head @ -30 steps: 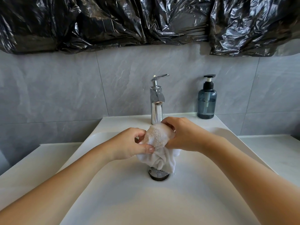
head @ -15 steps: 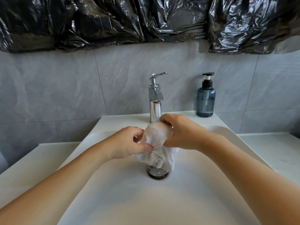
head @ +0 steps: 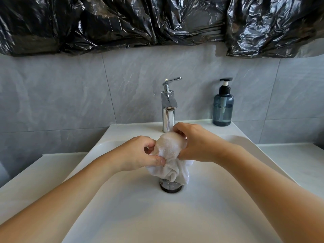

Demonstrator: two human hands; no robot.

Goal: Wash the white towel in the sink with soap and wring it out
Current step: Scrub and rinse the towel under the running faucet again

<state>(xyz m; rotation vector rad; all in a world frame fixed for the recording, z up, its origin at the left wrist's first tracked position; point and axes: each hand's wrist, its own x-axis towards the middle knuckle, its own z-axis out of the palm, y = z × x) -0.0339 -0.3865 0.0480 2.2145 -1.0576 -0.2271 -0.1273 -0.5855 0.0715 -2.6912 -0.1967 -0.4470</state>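
Note:
The white towel (head: 169, 148) is bunched into a ball above the white sink (head: 175, 216), and its loose folds hang down over the drain (head: 170, 187). My left hand (head: 140, 153) grips the towel's left side with thumb and curled fingers. My right hand (head: 196, 142) grips its right side, fingers curled over the top. The two hands hold the bunch between them in mid-air, just in front of the chrome tap (head: 168, 109). No water runs from the tap.
A blue-grey soap pump bottle (head: 223, 106) stands on the sink's back ledge at the right. Grey wall tiles rise behind, with black plastic sheeting (head: 157, 21) hung along the top. White counter (head: 298, 165) lies on both sides of the sink.
Both hands keep hold of the towel in the same spot. The camera view has drifted slightly; the bunch and the fingers have barely shifted.

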